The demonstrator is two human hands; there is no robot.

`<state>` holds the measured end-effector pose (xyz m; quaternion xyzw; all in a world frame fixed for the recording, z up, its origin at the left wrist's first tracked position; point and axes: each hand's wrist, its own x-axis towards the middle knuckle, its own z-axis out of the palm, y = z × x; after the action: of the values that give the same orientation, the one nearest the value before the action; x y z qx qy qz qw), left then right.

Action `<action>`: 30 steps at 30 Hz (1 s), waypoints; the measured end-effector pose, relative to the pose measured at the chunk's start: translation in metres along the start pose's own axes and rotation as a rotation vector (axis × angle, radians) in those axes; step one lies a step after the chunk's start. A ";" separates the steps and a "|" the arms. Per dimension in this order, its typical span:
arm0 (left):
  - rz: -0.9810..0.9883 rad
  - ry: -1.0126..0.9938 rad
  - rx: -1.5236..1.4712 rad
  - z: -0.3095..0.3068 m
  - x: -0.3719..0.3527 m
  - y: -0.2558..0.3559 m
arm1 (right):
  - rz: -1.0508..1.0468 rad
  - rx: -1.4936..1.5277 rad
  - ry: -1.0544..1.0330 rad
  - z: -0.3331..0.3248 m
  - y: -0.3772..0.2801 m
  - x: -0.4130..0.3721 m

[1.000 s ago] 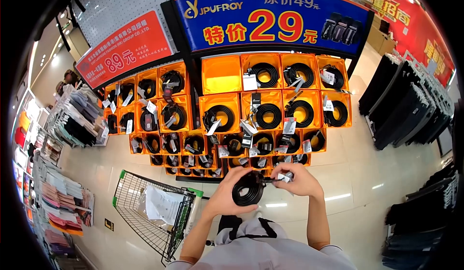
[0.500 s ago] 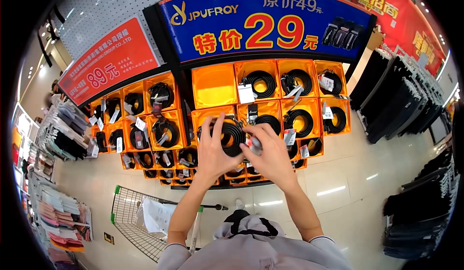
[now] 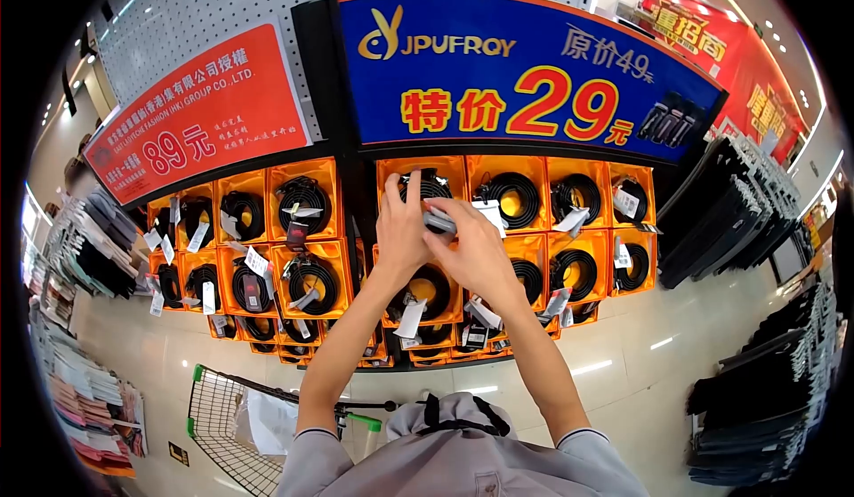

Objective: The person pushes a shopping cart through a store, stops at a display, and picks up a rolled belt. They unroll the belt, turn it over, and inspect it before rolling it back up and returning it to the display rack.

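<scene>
Both hands are together at the top-row orange box [image 3: 389, 173], below the blue price sign [image 3: 534, 70]. A coiled black belt [image 3: 434, 186] lies in that box, partly hidden by the fingers. My left hand [image 3: 402, 226] touches the belt's left side, its fingers pointing up and apart. My right hand [image 3: 471, 244] is closed on a grey tag [image 3: 439, 221] at the belt's lower edge. Another coiled belt [image 3: 431, 292] with a white tag [image 3: 410, 317] sits in the box just below the hands.
More boxed belts [image 3: 511, 202] fill the rack on both sides. A red sign [image 3: 200, 115] stands at left. A wire shopping cart [image 3: 222, 421] holding a white bag [image 3: 269, 419] is at lower left. Racks of dark trousers [image 3: 721, 212] hang at right.
Both hands and the coiled belt have moved up from the second row to the top-left box, which was empty before. The view has shifted, with the signs now lower.
</scene>
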<state>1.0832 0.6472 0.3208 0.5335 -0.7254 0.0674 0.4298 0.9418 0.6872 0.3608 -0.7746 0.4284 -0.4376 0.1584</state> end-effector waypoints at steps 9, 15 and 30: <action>-0.057 -0.050 0.100 0.023 0.016 -0.008 | 0.012 -0.091 0.054 0.017 0.021 0.019; 0.021 -0.105 0.214 0.027 0.021 -0.017 | 0.005 -0.035 0.134 0.019 0.022 0.017; 0.036 -0.246 -0.378 -0.073 -0.006 0.016 | 0.175 -0.343 0.313 -0.055 0.100 0.018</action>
<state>1.1101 0.6989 0.3678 0.4344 -0.7815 -0.1279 0.4291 0.8493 0.6219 0.3398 -0.6728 0.5812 -0.4578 -0.0062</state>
